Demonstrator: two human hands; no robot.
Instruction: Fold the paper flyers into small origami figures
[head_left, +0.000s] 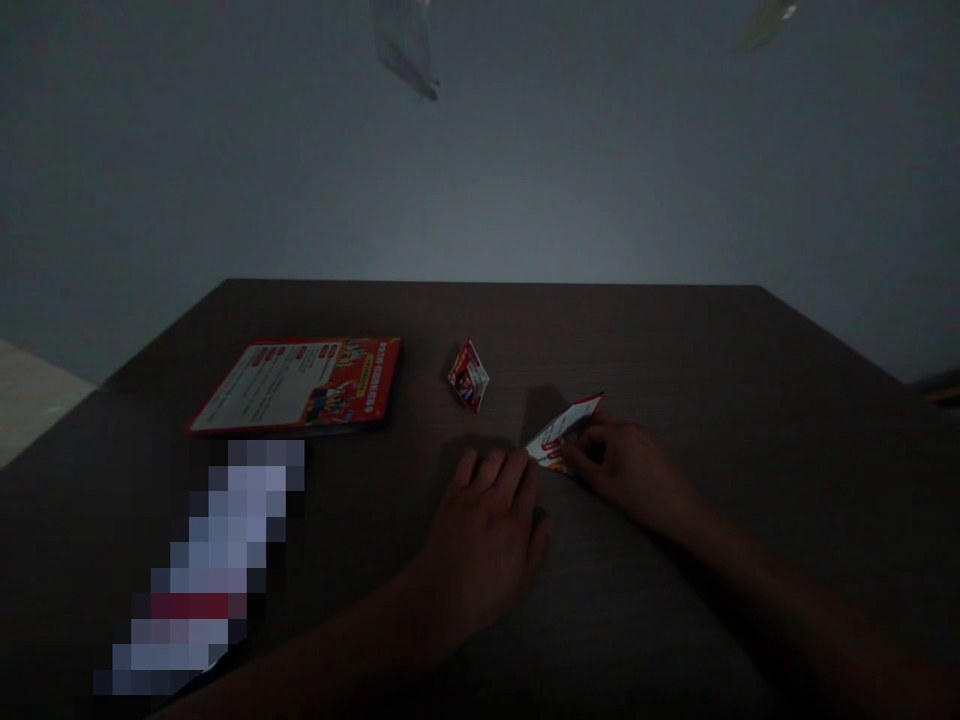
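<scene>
The scene is dim. A small folded piece of printed paper (564,430), white with red edges, lies on the dark table (675,340) between my hands. My left hand (487,530) rests palm down with fingers together, its fingertips pressing on the paper's near left end. From the right, my right hand (626,470) pinches the paper's lower edge with curled fingers. A smaller folded paper shape (469,376), red and white, stands alone a little beyond my left hand.
A stack of printed red and white sheets (300,385) lies flat at the left. A blurred-out oblong patch (202,570) sits near the front left. A grey wall (480,180) rises behind the table's far edge.
</scene>
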